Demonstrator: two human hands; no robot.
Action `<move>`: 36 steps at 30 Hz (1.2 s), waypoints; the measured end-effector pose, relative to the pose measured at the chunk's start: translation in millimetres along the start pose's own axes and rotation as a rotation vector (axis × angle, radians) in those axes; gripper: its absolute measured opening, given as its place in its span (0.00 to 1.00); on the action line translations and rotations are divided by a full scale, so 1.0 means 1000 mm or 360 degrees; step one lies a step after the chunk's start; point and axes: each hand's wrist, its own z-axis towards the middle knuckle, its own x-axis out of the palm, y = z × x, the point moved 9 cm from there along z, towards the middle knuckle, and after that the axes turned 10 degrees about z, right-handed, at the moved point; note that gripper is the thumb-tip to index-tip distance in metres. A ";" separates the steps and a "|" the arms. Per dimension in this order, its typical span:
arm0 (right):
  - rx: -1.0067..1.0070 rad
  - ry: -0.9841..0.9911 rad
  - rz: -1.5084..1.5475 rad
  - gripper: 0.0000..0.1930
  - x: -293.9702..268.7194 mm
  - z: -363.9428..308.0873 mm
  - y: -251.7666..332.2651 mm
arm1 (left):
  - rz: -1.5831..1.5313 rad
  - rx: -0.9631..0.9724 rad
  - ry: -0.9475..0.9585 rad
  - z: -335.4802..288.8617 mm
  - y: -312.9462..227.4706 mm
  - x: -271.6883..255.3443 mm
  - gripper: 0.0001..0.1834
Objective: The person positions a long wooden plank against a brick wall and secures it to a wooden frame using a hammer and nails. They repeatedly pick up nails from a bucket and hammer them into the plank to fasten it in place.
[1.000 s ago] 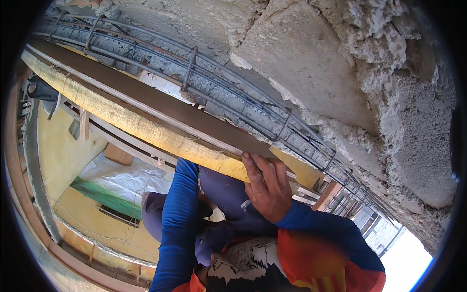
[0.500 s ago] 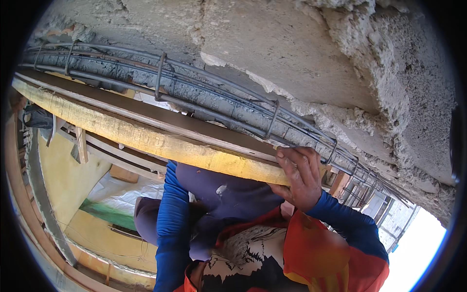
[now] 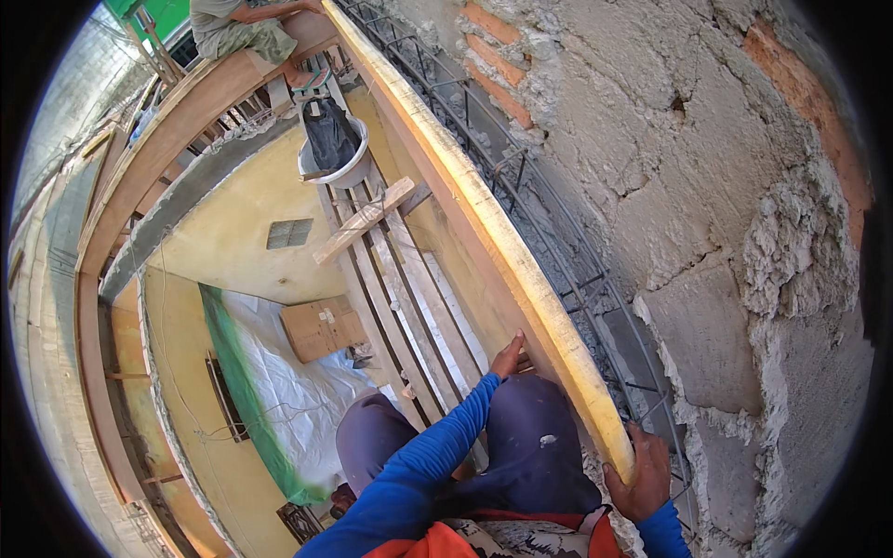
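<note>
A long wooden board [image 3: 510, 249] with a pale yellow edge stands on edge along the wall, running from far left to near right. My right hand [image 3: 644, 472] is closed round its near end, thumb on the near side and fingers over the top edge. Lower down, my left hand [image 3: 508, 357] is at the board's brown face near its bottom edge; it looks closed on it, though most of its fingers are hidden. Right beside the board lies a steel rebar cage [image 3: 579, 284] with bent stirrups.
A rough block wall [image 3: 670, 186] rises on the right. Scaffold planks [image 3: 409, 296] with gaps extend ahead, crossed by a short wooden piece [image 3: 365, 221]. A white tub [image 3: 350, 173] holds something black. Another person [image 3: 244, 30] sits at the far end, a hand near the board. Below lies white-green sheeting [image 3: 270, 372].
My view has swung, so the board now runs away from me. My right hand still grips its near end. My left hand, hidden earlier, now shows at the board's lower side.
</note>
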 end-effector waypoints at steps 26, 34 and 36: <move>0.0096 -0.0078 0.0018 0.36 0.002 -0.002 0.001 | 0.0098 0.0132 -0.0099 0.002 0.004 -0.016 0.42; 0.0168 -0.0040 0.0018 0.35 0.007 -0.002 0.001 | 0.0039 0.0248 -0.0122 -0.003 -0.002 -0.013 0.41; 0.0216 0.0000 0.0038 0.35 0.007 0.000 0.000 | 0.0056 0.0230 -0.0176 -0.002 0.002 -0.017 0.41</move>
